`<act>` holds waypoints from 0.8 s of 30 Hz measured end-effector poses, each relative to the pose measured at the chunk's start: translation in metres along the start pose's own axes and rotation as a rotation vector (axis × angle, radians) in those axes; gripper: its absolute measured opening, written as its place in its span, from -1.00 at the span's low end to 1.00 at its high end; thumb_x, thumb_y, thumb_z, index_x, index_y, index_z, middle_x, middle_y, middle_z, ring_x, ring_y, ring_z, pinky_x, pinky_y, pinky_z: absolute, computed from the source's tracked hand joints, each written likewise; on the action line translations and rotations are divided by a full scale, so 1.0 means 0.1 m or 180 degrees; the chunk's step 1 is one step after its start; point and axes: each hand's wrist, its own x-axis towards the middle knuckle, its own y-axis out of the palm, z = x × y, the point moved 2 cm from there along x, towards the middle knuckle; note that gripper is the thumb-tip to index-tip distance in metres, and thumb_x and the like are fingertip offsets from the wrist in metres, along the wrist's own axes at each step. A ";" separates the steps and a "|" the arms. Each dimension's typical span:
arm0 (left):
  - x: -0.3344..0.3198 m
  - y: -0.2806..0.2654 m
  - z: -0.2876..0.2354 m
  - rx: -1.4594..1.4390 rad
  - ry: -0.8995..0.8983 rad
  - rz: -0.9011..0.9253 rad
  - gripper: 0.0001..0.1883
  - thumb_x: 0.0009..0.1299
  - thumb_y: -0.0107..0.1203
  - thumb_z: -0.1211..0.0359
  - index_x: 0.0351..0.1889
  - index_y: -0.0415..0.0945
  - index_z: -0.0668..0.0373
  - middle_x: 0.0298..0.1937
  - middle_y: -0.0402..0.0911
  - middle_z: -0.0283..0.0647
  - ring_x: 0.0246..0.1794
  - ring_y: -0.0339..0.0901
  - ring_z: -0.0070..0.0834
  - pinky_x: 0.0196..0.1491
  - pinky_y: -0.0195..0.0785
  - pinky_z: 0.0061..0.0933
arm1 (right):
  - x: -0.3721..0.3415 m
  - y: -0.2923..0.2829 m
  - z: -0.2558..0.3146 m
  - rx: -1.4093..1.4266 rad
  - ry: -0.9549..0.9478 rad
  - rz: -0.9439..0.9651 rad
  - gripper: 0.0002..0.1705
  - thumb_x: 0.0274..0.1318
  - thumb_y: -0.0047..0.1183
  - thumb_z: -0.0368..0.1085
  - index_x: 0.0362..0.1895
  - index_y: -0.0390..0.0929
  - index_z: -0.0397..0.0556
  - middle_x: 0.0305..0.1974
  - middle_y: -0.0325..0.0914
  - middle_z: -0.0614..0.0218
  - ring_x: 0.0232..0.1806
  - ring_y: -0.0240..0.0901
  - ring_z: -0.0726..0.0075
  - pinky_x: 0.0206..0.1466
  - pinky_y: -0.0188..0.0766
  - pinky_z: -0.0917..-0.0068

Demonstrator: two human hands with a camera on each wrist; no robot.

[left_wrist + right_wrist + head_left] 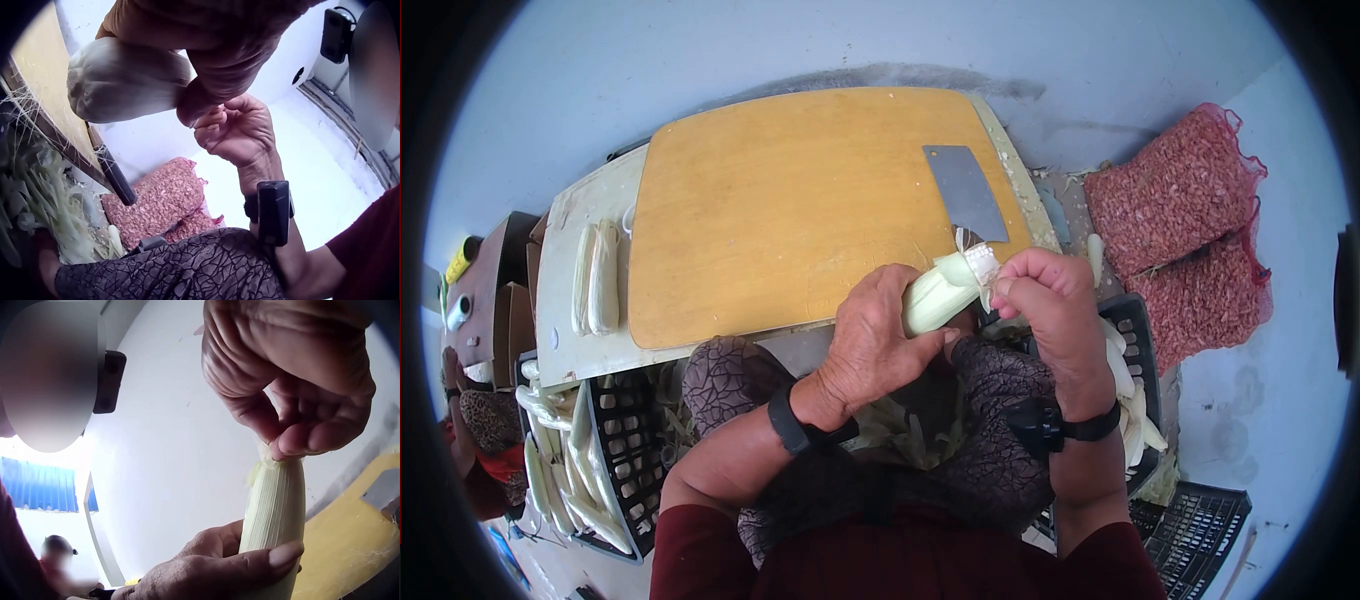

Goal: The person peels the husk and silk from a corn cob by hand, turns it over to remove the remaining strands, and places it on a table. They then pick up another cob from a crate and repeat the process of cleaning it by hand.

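Observation:
My left hand (870,335) grips an ear of corn (940,298) in its pale green husk, fingers on one side and thumb on the other. The ear is tilted, its upper end toward my right hand (1050,300). White kernels show at that end, where the husk is pulled back. There the thumb and fingers of my right hand pinch a bit of husk, seen close in the right wrist view above the husk (272,506). In the left wrist view the blunt end of the ear (119,81) faces the camera.
A yellow board (800,210) lies on the table with a cleaver (965,190) at its right. Husked pale ears (600,275) lie at the left. Crates of corn (615,450) flank my knees; red mesh sacks (1180,190) stand at the right. Another person (485,430) sits far left.

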 end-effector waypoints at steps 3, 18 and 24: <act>-0.01 0.00 0.01 -0.0042 0.0028 -0.0019 -0.47 -0.04 0.36 0.33 -0.13 0.37 0.29 -0.29 0.48 0.00 -0.20 0.48 -0.02 -0.13 0.36 -0.15 | 0.00 0.01 0.00 0.0041 0.0012 0.0008 -0.89 0.02 0.00 -0.43 -0.48 0.55 -0.17 -0.55 0.52 0.40 -0.55 0.36 0.67 -0.42 0.30 0.72; -0.01 0.01 0.01 0.0153 0.0090 -0.0005 -0.49 -0.03 0.35 0.34 -0.15 0.38 0.29 -0.28 0.48 0.01 -0.19 0.47 -0.03 -0.13 0.36 -0.14 | -0.02 0.04 -0.03 -0.0747 -0.0451 -0.0189 -0.79 0.04 0.13 -0.36 -0.57 0.52 -0.22 -0.69 0.38 0.49 -0.60 0.17 0.75 -0.57 0.12 0.62; 0.00 0.01 0.00 0.0062 0.0300 0.0049 -0.39 -0.05 0.42 0.32 -0.06 0.38 0.31 -0.25 0.55 -0.02 -0.23 0.57 -0.15 -0.16 0.43 -0.30 | -0.05 0.02 0.05 -0.0243 -0.0247 -0.0034 -0.80 0.05 0.08 -0.41 -0.61 0.51 -0.18 -0.67 0.44 0.47 -0.62 0.27 0.73 -0.55 0.18 0.68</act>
